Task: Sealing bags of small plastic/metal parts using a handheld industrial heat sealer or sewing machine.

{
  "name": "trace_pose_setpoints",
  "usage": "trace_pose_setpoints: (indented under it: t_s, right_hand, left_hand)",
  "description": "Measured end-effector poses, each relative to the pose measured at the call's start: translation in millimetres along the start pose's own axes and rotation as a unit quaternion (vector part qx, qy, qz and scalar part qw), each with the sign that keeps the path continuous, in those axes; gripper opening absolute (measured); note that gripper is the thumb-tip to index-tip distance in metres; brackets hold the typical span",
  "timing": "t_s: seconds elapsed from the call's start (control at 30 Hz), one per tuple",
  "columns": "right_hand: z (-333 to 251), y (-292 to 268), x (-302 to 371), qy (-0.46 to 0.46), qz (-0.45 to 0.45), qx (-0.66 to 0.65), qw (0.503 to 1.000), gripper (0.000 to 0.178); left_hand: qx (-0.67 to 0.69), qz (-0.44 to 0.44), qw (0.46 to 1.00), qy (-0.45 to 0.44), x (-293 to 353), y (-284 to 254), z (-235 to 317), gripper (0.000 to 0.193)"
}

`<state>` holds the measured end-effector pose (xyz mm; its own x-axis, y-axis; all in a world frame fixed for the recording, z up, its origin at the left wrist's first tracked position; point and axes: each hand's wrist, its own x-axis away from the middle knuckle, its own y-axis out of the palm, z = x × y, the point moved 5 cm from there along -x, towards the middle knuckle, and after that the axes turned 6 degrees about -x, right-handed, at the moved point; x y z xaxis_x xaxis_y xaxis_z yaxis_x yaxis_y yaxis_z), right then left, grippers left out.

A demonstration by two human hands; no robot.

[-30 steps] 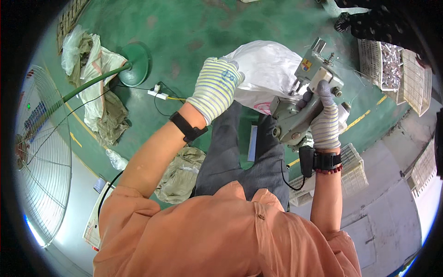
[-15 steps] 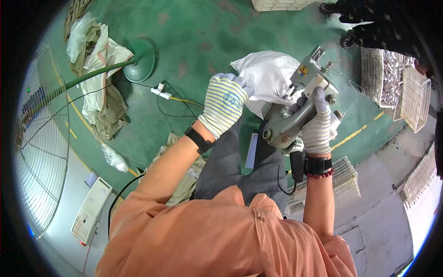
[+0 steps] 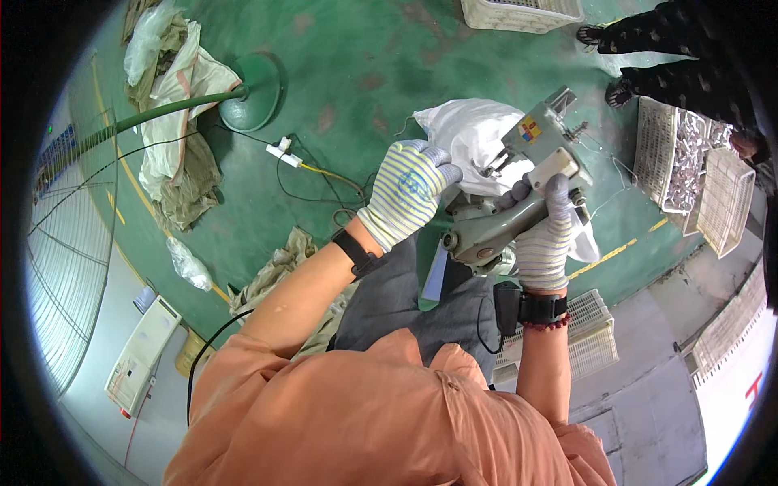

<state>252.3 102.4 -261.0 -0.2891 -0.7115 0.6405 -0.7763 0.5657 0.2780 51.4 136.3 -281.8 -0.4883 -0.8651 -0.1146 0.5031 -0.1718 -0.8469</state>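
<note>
My right hand [image 3: 545, 247], in a striped knit glove, is wrapped round the handle of a grey portable bag-sewing machine [image 3: 491, 232]. The machine is held up above my lap, its head pointing away to the right. A white sack [image 3: 466, 134] sits on the floor just beyond and partly behind the machine. My left hand [image 3: 408, 191], gloved too, is closed at the near left edge of the sack, its fingers curled on the fabric. The fingertips are partly hidden. Thin thread [image 3: 606, 154] trails off the far side of the machine.
A fan's green base [image 3: 253, 93] and a white power strip [image 3: 284, 152] with cables lie to the left. Crumpled sacks [image 3: 188, 174] are beyond them. At right stand a crate [image 3: 655, 154] of shiny pieces and another person's legs [image 3: 660, 77]. A second crate [image 3: 527, 18] is at the top.
The whole view has shifted slightly. The sewing machine has moved a little left and nearer to me, and my left hand is now closer to it. Both grips look the same.
</note>
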Motion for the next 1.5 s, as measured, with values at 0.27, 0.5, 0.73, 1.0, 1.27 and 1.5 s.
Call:
trace_pose_setpoints:
  t_s: [0.27,0.5,0.73,1.0,1.27,1.5]
  right_hand:
    - [-7.7,10.5,2.2,0.005,-0.05,0.0,0.999,0.061]
    - [-4.0,16.9,-5.2,0.015,-0.058,-0.006,0.998,0.066]
    - [-3.3,49.7,-1.1,0.07,-0.171,-0.029,0.982,0.076]
    - [-0.3,80.7,10.8,0.14,-0.342,-0.064,0.927,0.065]
    - [1.7,83.6,25.3,0.186,-0.418,0.058,0.887,0.072]
    - [-5.0,53.6,26.1,0.129,-0.229,0.055,0.963,0.062]
  left_hand:
    - [0.013,0.044,0.997,-0.06,34.2,-17.8,5.6,0.027]
    - [-0.006,-0.043,0.982,-0.186,131.4,-9.4,-6.7,0.018]
    - [0.032,-0.082,0.965,-0.246,186.4,16.5,2.8,0.016]
    - [0.029,-0.16,0.942,-0.293,195.9,29.8,-0.5,0.019]
    - [0.013,-0.197,0.939,-0.282,184.5,30.3,-20.2,0.023]
    - [0.02,-0.165,0.955,-0.246,170.8,38.2,-24.7,0.02]
